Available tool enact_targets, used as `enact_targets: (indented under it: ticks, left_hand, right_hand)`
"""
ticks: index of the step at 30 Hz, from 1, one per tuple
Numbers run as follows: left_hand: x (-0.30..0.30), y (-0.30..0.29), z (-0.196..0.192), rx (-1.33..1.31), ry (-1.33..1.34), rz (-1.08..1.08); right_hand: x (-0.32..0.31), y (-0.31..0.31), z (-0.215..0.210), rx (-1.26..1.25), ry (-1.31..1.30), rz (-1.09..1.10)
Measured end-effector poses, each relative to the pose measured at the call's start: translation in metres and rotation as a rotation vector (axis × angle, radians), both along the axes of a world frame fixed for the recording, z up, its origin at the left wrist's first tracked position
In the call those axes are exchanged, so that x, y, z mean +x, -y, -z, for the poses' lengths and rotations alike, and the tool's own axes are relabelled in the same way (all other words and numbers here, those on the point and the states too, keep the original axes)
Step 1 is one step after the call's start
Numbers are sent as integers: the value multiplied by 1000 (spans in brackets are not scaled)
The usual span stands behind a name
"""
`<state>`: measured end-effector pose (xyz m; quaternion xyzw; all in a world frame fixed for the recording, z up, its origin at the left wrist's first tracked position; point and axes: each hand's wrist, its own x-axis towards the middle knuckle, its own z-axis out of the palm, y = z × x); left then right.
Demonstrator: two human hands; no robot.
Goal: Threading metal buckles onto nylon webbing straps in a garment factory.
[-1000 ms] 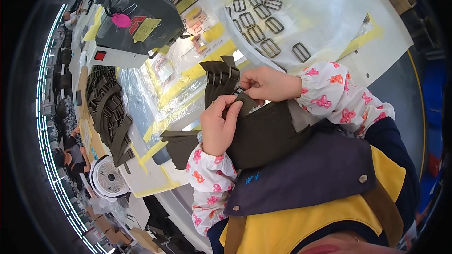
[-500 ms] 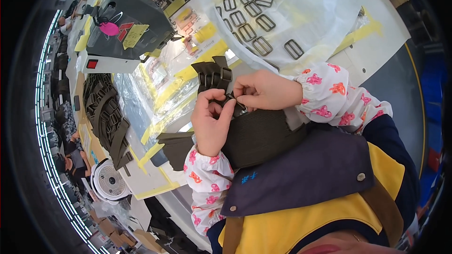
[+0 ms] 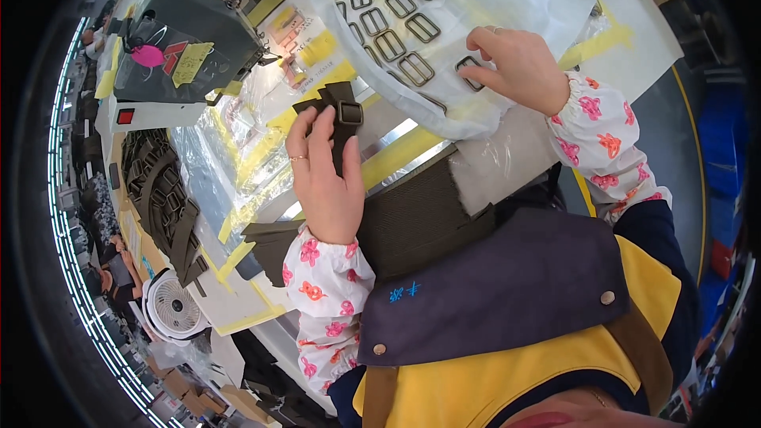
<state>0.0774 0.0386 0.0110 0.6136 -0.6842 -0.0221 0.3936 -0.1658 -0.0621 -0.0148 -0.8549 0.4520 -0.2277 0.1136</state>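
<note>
My left hand (image 3: 329, 178) lies palm down with fingers stretched over dark olive webbing straps (image 3: 337, 95). A metal slide buckle (image 3: 349, 113) is threaded on one of these, just beyond its fingertips. My right hand (image 3: 519, 67) is over the white plastic sheet (image 3: 507, 0), thumb and forefinger apart around a loose slide buckle (image 3: 473, 82), with the thumb overlapping it; contact is hard to tell. Several more loose slide buckles (image 3: 416, 69) lie on the sheet to the left. A broad stack of dark olive webbing (image 3: 412, 222) rests at the table's near edge.
A grey sewing machine (image 3: 186, 36) stands at the upper left. Below it lies a pile of straps with buckles (image 3: 154, 190). A white fan (image 3: 174, 303) is at the lower left, with a person (image 3: 119, 265) beyond. Yellow tape (image 3: 408, 157) crosses the table.
My hands have come apart from the strap they were both pinching. The right has moved up and right to the loose buckle; the left has spread its fingers over the straps.
</note>
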Motion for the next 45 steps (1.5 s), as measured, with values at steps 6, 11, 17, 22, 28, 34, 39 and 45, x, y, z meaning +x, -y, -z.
enact_targets:
  ticks: [6,11,17,22,28,34,39,45]
  left_hand:
    - [-7,-20,3,562,-51,439]
    - [-6,-11,3,697,-63,508]
    - [0,-5,14,757,-208,478]
    - [-9,-5,11,590,199,413]
    - [-5,-7,-5,354,-145,160]
    - [8,-13,-4,493,-527,195]
    - [9,-15,-5,501,-568,314]
    - [7,-18,0,415,-623,292]
  right_hand:
    - [2,-7,11,69,19,14]
    - [1,-3,16,110,28,5]
    - [0,5,14,316,80,-41]
    - [4,7,1,311,-84,-41]
    - [6,12,-12,277,342,-194]
    - [39,-13,-40,1154,814,-435]
    - [63,-21,-22,1370,758,-462]
    - [76,-31,-20,1386,704,-316]
